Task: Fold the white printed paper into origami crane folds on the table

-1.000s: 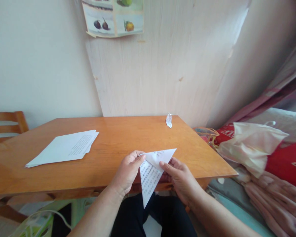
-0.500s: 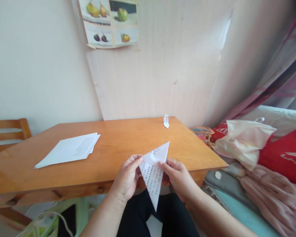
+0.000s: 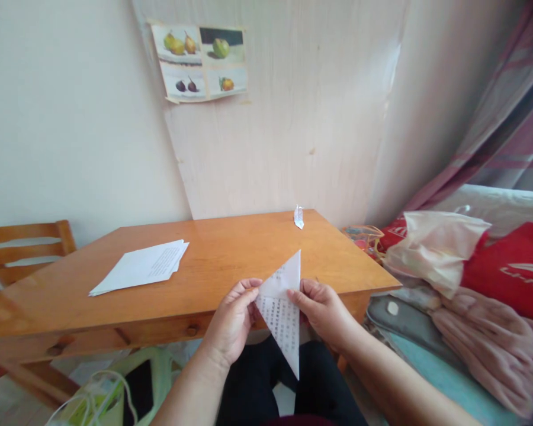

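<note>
You are turning the folded paper (image 3: 284,331) in front of you: its long right edge, slanting half a second ago, is now standing almost upright, with one point facing up and away and the other hanging down over your lap. The crease pattern is looking the same as before, so you seem to be reorienting the piece rather than adding a fold. Your left hand (image 3: 233,319) is pinching the left corner between thumb and fingers; your right hand (image 3: 326,310) is pressing its thumb on the face near the right edge, fingers going behind. Both grips are closing on the paper, which you are holding just off the near edge of the tabletop (image 3: 231,254).

On the wooden surface, a stack of sheets (image 3: 142,269) is lying at the left, print showing along its right side, and a small folded paper piece (image 3: 298,218) is sitting near the far right corner. Beyond, a sheet of fruit pictures (image 3: 203,62) is hanging on a pale board (image 3: 270,160). A wooden chair (image 3: 31,248) is standing at the far left. On the right, a whitish bag (image 3: 435,248), a red bag (image 3: 515,290) and pink cloth (image 3: 488,337) are lying together below a curtain (image 3: 475,139).
</note>
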Tool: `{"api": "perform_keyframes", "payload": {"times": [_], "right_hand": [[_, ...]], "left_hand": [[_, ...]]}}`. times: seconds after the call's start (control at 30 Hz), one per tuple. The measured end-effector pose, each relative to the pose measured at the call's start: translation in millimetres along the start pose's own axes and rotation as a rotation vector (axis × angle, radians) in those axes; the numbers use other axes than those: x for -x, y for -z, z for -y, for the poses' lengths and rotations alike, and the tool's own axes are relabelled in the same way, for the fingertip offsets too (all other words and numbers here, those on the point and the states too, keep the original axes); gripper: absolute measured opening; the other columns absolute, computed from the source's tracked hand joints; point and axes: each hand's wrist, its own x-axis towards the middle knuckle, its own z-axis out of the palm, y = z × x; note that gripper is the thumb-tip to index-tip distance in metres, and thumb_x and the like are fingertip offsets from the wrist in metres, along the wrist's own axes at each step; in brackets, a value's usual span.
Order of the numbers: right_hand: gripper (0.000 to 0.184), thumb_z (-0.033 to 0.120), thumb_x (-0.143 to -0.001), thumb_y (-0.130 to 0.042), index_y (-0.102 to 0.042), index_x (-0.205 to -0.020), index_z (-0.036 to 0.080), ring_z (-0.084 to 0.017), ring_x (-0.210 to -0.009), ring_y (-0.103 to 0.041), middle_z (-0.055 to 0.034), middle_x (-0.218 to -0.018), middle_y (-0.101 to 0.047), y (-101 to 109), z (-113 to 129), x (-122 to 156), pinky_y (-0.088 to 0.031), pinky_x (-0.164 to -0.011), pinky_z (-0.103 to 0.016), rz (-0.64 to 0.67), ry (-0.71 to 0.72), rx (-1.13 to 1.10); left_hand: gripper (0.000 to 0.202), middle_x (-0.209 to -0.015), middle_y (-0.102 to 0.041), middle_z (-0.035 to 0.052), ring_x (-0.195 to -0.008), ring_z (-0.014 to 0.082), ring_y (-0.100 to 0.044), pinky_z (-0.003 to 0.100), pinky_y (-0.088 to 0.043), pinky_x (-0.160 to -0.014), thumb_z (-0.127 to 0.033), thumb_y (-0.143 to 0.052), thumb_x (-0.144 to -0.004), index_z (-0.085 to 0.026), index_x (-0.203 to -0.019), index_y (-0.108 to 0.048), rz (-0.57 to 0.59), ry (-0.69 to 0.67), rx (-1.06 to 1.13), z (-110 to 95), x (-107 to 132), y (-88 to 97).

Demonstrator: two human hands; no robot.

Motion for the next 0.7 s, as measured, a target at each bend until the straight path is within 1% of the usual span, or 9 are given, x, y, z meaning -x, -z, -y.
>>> {"api": "perform_keyframes", "payload": {"times": [0.1,0.2,0.3,0.37,0.43,0.5,0.57,0.7], "right_hand": [[0.042,0.057,-0.078,-0.073,-0.057,-0.067,0.019,-0.010,-0.044,-0.048,0.0028,-0.053,-0.057,-4,6,5,-0.037,-0.044,-0.024,-0.007,0.034,0.062],[0.043,0.058,-0.086,-0.065,-0.062,-0.071,0.018,-0.012,-0.049,-0.056,-0.0003,-0.058,-0.063,-5,10,10,-0.041,-0.047,-0.025,0.030,0.056,0.124],[0.046,0.060,-0.092,-0.056,-0.068,-0.083,0.016,-0.014,-0.057,-0.063,-0.0040,-0.067,-0.069,-6,13,15,-0.045,-0.052,-0.025,0.086,0.051,0.073],[0.045,0.060,-0.092,-0.057,-0.069,-0.089,0.016,-0.014,-0.058,-0.064,-0.0044,-0.069,-0.071,-7,13,17,-0.045,-0.053,-0.024,0.100,0.048,0.014],[0.044,0.059,-0.091,-0.059,-0.070,-0.092,0.016,-0.013,-0.058,-0.063,-0.0045,-0.071,-0.072,-10,12,18,-0.046,-0.054,-0.024,0.107,0.049,-0.019],[0.043,0.057,-0.092,-0.059,-0.070,-0.090,0.016,-0.013,-0.058,-0.062,-0.0048,-0.071,-0.072,-12,10,19,-0.046,-0.055,-0.024,0.120,0.057,-0.027],[0.043,0.056,-0.093,-0.058,-0.069,-0.085,0.016,-0.012,-0.057,-0.060,-0.0049,-0.070,-0.071,-15,9,20,-0.046,-0.056,-0.024,0.136,0.068,-0.020],[0.042,0.054,-0.093,-0.059,-0.066,-0.079,0.016,-0.011,-0.058,-0.061,-0.0040,-0.069,-0.070,-19,9,21,-0.046,-0.057,-0.023,0.152,0.071,-0.019]], "left_hand": [[0.032,-0.083,-0.068,-0.0001,-0.070,0.0149,-0.064,0.026,-0.048,-0.063,-0.030,-0.078,-0.076,-0.021,-0.100,-0.059,-0.004,-0.023,0.036,1,3,-1.6],[0.030,-0.083,-0.069,-0.0001,-0.071,0.0139,-0.065,0.025,-0.050,-0.067,-0.025,-0.081,-0.073,-0.020,-0.095,-0.062,-0.027,-0.046,0.121,4,4,-1.1],[0.027,-0.085,-0.071,0.0001,-0.075,0.0144,-0.067,0.025,-0.053,-0.071,-0.021,-0.081,-0.073,-0.020,-0.094,-0.064,-0.051,-0.045,0.202,7,4,2.6],[0.026,-0.086,-0.071,0.0001,-0.077,0.0145,-0.068,0.025,-0.054,-0.074,-0.018,-0.080,-0.074,-0.021,-0.095,-0.065,-0.050,-0.021,0.260,8,4,5.5],[0.026,-0.087,-0.072,0.0009,-0.078,0.0161,-0.069,0.028,-0.055,-0.076,-0.017,-0.079,-0.075,-0.021,-0.097,-0.065,-0.031,0.017,0.302,9,6,7.5],[0.027,-0.088,-0.073,0.0025,-0.080,0.0188,-0.070,0.032,-0.056,-0.079,-0.019,-0.080,-0.076,-0.021,-0.098,-0.065,-0.012,0.052,0.316,8,7,8.1],[0.026,-0.088,-0.073,0.0039,-0.080,0.0213,-0.070,0.035,-0.056,-0.078,-0.023,-0.080,-0.076,-0.021,-0.097,-0.065,0.000,0.077,0.304,7,9,7.9],[0.026,-0.083,-0.071,0.0046,-0.079,0.0234,-0.070,0.035,-0.055,-0.073,-0.032,-0.082,-0.074,-0.020,-0.091,-0.065,0.030,0.082,0.255,6,10,8.0]]}}
